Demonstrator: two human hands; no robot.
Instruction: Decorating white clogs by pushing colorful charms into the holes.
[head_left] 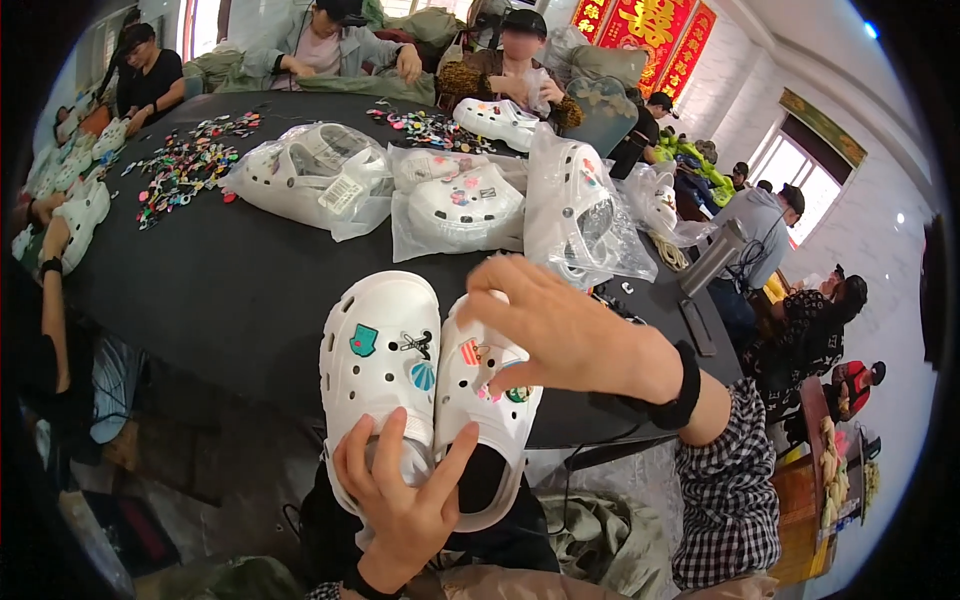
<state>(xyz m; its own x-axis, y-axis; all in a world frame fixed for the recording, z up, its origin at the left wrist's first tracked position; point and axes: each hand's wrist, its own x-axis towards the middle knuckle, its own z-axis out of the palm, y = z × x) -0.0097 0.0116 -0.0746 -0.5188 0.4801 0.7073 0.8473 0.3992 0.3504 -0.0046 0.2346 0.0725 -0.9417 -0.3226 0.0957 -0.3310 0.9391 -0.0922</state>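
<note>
Two white clog shoes lie side by side at the near edge of the round black table. The left clog carries a teal charm, a black charm and a shell charm. The right clog has several coloured charms on its top. My left hand grips the heel ends of both clogs from below. My right hand reaches in from the right, with its fingertips pinching at a charm on the right clog's top. A black band sits on my right wrist.
Bagged white clogs lie further back on the table. Loose coloured charms are scattered at the far left and far middle. Other people sit around the table's far side and left; more stand at the right.
</note>
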